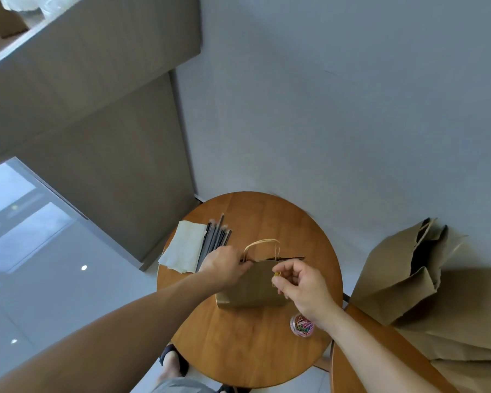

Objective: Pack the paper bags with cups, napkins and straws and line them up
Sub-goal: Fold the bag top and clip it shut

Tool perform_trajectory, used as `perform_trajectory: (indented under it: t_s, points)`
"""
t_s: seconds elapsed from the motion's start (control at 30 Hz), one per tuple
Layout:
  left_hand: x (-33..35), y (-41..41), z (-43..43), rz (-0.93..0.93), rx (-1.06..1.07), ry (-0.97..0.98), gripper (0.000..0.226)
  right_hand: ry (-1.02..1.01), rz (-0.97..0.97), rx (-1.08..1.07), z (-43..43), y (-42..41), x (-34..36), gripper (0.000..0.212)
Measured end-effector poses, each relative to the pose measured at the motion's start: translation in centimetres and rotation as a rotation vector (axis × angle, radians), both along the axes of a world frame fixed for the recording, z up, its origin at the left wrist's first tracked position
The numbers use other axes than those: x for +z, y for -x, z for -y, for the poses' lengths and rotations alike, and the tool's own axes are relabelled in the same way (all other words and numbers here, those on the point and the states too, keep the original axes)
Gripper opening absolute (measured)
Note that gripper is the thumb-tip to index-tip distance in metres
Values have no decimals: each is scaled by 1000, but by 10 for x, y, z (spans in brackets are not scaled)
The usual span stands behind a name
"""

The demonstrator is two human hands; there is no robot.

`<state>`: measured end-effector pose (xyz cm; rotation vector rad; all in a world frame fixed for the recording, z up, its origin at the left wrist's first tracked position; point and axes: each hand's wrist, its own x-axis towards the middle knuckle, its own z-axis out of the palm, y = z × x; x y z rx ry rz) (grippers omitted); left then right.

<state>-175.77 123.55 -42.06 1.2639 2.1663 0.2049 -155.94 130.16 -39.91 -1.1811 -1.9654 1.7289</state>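
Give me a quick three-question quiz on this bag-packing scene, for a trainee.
1. True or false: the straws lie right of the napkins.
2. The right hand pinches: A a straw, B a yellow clip, C a napkin.
3. Fill in: the left hand grips the bag at its ____ edge.
Key: 1 true; 2 B; 3 top.

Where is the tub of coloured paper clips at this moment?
In the head view the tub of paper clips stands on the round table, toward its right edge, just below the right hand and near the paper bag.
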Motion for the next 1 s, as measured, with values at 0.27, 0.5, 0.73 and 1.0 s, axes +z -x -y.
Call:
perform_trajectory:
  t_s: [0.27,0.5,0.73,1.0]
  points:
    - [-1,-4,2,-19,3,48,38,-188,554,-84,-8,-77,-106,16]
    - [0,-11,-2,-17,13,60,38,-181,692,-164,-10,-95,-152,15]
    - [-4,-12,-8,12,15,31,38,-202,696,-178,-10,-101,-150,13]
    - [-2,-10,0,53,52,30,35,-171,672,-170,-11,-104,-153,11]
